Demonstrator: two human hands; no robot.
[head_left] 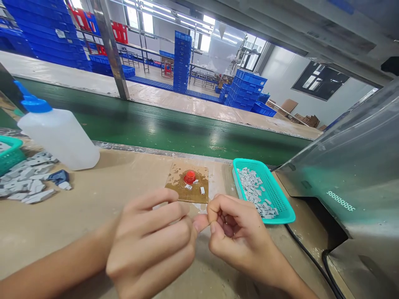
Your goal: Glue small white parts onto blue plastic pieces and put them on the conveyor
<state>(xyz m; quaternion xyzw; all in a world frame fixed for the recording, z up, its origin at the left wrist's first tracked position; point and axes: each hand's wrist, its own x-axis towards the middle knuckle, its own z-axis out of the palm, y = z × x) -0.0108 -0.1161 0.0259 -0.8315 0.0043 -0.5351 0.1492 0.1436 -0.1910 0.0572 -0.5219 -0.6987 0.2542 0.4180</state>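
My left hand (156,236) and my right hand (233,236) meet at the fingertips low in the middle of the view. Both have their fingers curled in a pinch; whatever lies between them is hidden. Just beyond them is a wet brown square board (174,191). On it stands a small red cap (190,177), with a few small grey-white pieces (202,190) around it. Right of the board, a turquoise basket (285,214) holds many small grey pieces (251,182).
At left, a white squeeze bottle (62,137) with a blue nozzle stands behind a pile of grey parts (28,178) and a dark blue piece (58,177). A green conveyor belt (149,124) runs behind. A metal housing (352,178) and black cables (307,253) bound the right.
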